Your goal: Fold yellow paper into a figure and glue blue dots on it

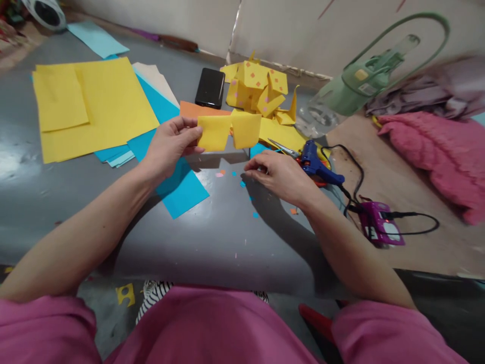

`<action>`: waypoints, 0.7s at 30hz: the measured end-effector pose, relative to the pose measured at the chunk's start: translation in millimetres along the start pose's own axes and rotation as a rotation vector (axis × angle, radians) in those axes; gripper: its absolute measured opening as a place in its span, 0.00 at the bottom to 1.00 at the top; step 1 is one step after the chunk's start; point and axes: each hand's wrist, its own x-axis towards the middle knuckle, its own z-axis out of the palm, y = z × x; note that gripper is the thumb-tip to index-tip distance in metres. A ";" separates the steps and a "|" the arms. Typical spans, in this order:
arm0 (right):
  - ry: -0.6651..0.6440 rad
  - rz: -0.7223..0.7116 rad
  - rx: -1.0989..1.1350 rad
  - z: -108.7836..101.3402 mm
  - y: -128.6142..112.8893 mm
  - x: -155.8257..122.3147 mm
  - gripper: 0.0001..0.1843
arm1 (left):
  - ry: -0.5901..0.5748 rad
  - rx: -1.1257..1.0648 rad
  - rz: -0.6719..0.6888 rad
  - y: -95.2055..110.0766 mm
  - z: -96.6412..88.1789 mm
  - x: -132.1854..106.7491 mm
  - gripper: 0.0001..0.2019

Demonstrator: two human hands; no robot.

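Note:
In my left hand (pixel 172 144) is a folded yellow paper piece (pixel 214 133), pinched at its left end between thumb and fingers. A notch splits the piece near its middle, and its right part (pixel 246 130) angles away. My right hand (pixel 271 172) hovers just above the grey table, fingertips drawn together; whatever they pinch, if anything, is too small to make out. Small blue paper dots (pixel 243 184) and a pink dot (pixel 219 175) lie by those fingertips. Scissors (pixel 284 147) rest behind my right hand, beside a blue glue gun (pixel 317 164).
Yellow sheets (pixel 109 111) and blue paper (pixel 180 189) lie left. At the back are a black phone (pixel 210 87) and a spotted yellow paper model (pixel 255 86). A green-topped bottle (pixel 352 83), pink cloth (pixel 435 156) and purple power box (pixel 381 225) with cables occupy the right.

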 end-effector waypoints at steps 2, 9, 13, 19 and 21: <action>0.003 -0.018 0.027 2.2 1.3 -0.4 0.06 | -0.015 0.006 -0.008 -0.4 1.0 -1.1 0.04; -0.054 -0.043 0.051 15.4 -5.8 12.7 0.06 | -0.042 0.049 -0.018 -3.2 1.1 -1.7 0.03; -0.129 0.008 0.027 12.5 -11.3 22.2 0.04 | -0.054 0.057 -0.013 -3.7 1.0 -1.2 0.03; -0.198 0.054 -0.056 7.5 -18.4 27.5 0.04 | -0.057 0.075 -0.030 -1.6 2.7 -2.7 0.03; -0.159 0.030 -0.060 7.7 -20.0 22.9 0.04 | -0.062 0.058 -0.029 -1.9 2.9 -3.0 0.02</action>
